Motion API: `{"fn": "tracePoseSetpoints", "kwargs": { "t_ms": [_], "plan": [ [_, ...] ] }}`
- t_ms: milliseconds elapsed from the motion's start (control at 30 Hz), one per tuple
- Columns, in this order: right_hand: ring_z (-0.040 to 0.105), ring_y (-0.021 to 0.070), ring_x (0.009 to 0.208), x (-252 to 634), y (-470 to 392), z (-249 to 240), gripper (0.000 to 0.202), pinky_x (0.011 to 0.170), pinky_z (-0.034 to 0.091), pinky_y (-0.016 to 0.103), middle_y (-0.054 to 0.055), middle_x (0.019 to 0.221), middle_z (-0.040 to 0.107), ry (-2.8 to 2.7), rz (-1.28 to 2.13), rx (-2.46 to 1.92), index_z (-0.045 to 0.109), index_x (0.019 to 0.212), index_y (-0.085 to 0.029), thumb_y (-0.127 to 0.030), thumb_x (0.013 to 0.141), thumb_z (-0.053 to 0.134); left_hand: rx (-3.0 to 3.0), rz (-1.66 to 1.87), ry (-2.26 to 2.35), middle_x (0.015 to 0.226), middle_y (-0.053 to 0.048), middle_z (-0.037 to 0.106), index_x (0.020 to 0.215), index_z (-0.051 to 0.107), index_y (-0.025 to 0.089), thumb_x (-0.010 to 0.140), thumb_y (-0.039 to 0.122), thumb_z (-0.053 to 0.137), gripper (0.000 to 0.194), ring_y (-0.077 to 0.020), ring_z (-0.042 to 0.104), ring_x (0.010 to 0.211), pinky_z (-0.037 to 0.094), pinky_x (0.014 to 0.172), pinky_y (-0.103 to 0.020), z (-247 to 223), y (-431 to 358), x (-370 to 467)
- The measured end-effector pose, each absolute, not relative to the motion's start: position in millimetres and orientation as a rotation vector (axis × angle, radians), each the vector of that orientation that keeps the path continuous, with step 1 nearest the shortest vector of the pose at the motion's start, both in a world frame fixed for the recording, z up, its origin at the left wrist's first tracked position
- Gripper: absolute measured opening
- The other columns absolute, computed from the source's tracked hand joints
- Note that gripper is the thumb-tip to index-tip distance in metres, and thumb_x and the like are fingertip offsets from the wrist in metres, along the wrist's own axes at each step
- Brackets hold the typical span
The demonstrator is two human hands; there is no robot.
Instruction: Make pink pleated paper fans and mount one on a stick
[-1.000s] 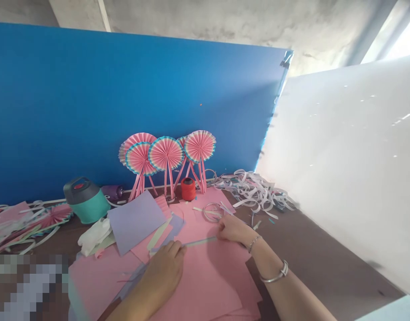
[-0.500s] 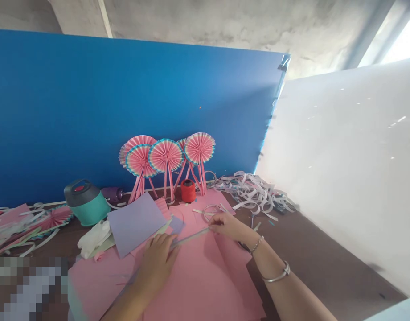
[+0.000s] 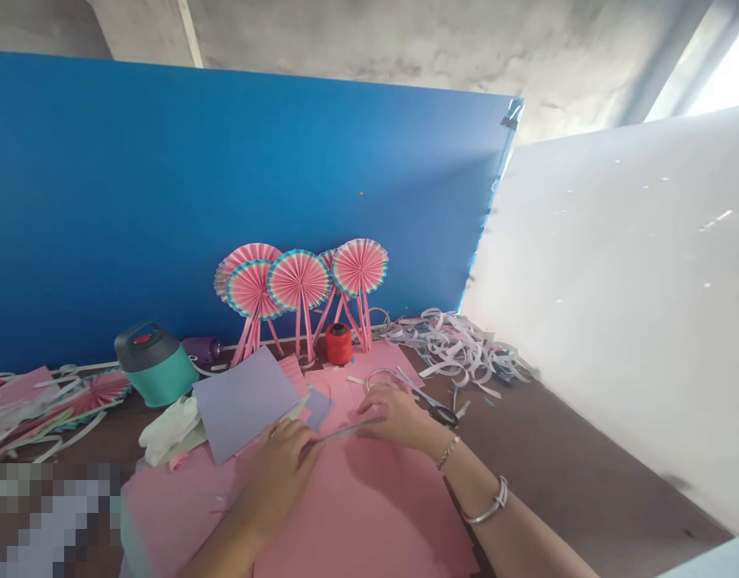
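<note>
A thin pale grey-blue paper strip [image 3: 345, 431] stretches between my two hands, just above a large pink paper sheet [image 3: 357, 522]. My left hand [image 3: 286, 461] is closed in a pinch on the strip's left end. At the other end, my right hand [image 3: 397, 416] has its fingers bent, with the strip between thumb and fingers. Scissors [image 3: 442, 413] lie partly hidden behind my right hand, beside a loose ring-shaped strip. A lavender paper sheet [image 3: 246, 401] rests beyond my left hand.
Several pink pleated paper fans [image 3: 299, 280] lean on the blue panel [image 3: 165, 177]. A red thread spool [image 3: 339, 343] stands before them. Left are a teal container with a black lid [image 3: 160, 373] and crumpled white material [image 3: 169, 429]. Curled paper strips [image 3: 466, 345] pile at right.
My right hand has moved left and slightly nearer to me along the strip, closer to my left hand. More of the scissors shows now. My left hand has barely moved.
</note>
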State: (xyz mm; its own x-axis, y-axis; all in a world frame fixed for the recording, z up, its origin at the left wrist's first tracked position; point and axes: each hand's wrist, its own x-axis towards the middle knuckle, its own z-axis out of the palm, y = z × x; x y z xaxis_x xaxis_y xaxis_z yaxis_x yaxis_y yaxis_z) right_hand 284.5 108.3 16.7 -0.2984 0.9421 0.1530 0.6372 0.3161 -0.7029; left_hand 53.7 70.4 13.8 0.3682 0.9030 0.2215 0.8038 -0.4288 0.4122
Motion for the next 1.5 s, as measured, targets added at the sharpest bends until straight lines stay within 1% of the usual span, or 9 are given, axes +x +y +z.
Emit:
{"fn": "tracePoseSetpoints", "kwargs": {
  "t_ms": [133,267,400,700,900,1067,1267,1400,1500],
  "plan": [
    [0.059,0.0187,0.085,272.5,105.5,17.5,0.008,0.089,0.034,0.035,0.001,0.074,0.070,-2.111,0.695,-1.385,0.070,0.062,-0.021,-0.023,0.069,0.074,2.452,0.623,1.485,0.083,-0.001,0.065,0.080,0.063,0.023,0.091,0.028,0.043,0.024,-0.0212,0.058,0.089,0.037,0.090,-0.042,13.7,69.8,54.9],
    [0.059,0.0156,0.075,280.6,108.0,20.0,0.005,0.072,0.040,0.027,0.001,0.074,0.070,-2.085,0.789,-1.434,0.070,0.066,-0.019,-0.017,0.070,0.068,2.436,0.608,1.506,0.082,-0.001,0.065,0.077,0.063,0.023,0.091,0.028,0.042,0.025,-0.0214,0.058,0.089,0.037,0.089,-0.042,11.9,72.8,51.4],
    [0.059,0.0150,0.071,299.1,115.3,19.4,0.007,0.064,0.041,0.025,0.002,0.075,0.069,-2.030,0.789,-1.496,0.070,0.070,-0.018,-0.016,0.071,0.063,2.416,0.632,1.517,0.085,-0.001,0.066,0.079,0.062,0.023,0.092,0.028,0.040,0.026,-0.0215,0.057,0.090,0.036,0.089,-0.042,4.7,78.8,44.2],
    [0.062,0.0181,0.085,306.7,117.3,21.6,0.017,0.075,0.046,0.029,0.006,0.089,0.070,-2.023,0.842,-1.398,0.071,0.082,-0.018,-0.011,0.073,0.058,2.378,0.617,1.577,0.085,-0.002,0.067,0.079,0.062,0.023,0.090,0.027,0.040,0.025,-0.0218,0.058,0.090,0.036,0.090,-0.042,8.5,79.3,41.7],
    [0.059,0.0164,0.075,300.5,117.4,14.1,0.009,0.067,0.045,0.026,0.003,0.074,0.067,-1.965,0.834,-1.440,0.066,0.067,-0.018,-0.014,0.071,0.059,2.390,0.638,1.553,0.085,-0.002,0.066,0.078,0.061,0.023,0.090,0.029,0.041,0.025,-0.0220,0.057,0.090,0.037,0.090,-0.043,6.5,79.1,41.8],
    [0.052,0.0136,0.061,300.6,121.3,11.9,0.014,0.059,0.040,0.024,-0.001,0.059,0.057,-1.840,0.890,-1.439,0.058,0.057,-0.017,-0.019,0.070,0.058,2.375,0.674,1.555,0.082,-0.001,0.066,0.076,0.060,0.023,0.090,0.029,0.039,0.026,-0.0209,0.058,0.087,0.039,0.088,-0.041,4.9,79.8,41.2],
    [0.058,0.0158,0.068,314.4,125.7,16.2,0.028,0.066,0.046,0.028,0.004,0.072,0.064,-1.436,1.000,-1.371,0.065,0.075,-0.014,-0.040,0.077,0.054,2.318,0.705,1.642,0.081,-0.001,0.067,0.073,0.060,0.023,0.089,0.028,0.040,0.026,-0.0219,0.059,0.086,0.040,0.085,-0.041,4.7,83.6,38.9],
    [0.062,0.0202,0.085,312.5,129.1,6.9,0.035,0.079,0.049,0.035,0.008,0.090,0.067,-1.585,0.919,-1.374,0.067,0.104,-0.014,-0.034,0.081,0.048,2.287,0.681,1.578,0.085,-0.001,0.068,0.078,0.064,0.024,0.088,0.029,0.042,0.025,-0.0220,0.059,0.090,0.039,0.088,-0.042,3.8,82.9,40.4],
    [0.051,0.0250,0.117,304.6,130.3,-2.2,0.045,0.099,0.040,0.044,0.011,0.122,0.058,-1.749,0.661,-1.330,0.055,0.125,-0.020,-0.026,0.081,0.049,2.245,0.713,1.545,0.088,-0.002,0.068,0.082,0.065,0.024,0.088,0.030,0.043,0.024,-0.0221,0.059,0.093,0.039,0.090,-0.041,0.8,82.1,40.5]
  ]
}}
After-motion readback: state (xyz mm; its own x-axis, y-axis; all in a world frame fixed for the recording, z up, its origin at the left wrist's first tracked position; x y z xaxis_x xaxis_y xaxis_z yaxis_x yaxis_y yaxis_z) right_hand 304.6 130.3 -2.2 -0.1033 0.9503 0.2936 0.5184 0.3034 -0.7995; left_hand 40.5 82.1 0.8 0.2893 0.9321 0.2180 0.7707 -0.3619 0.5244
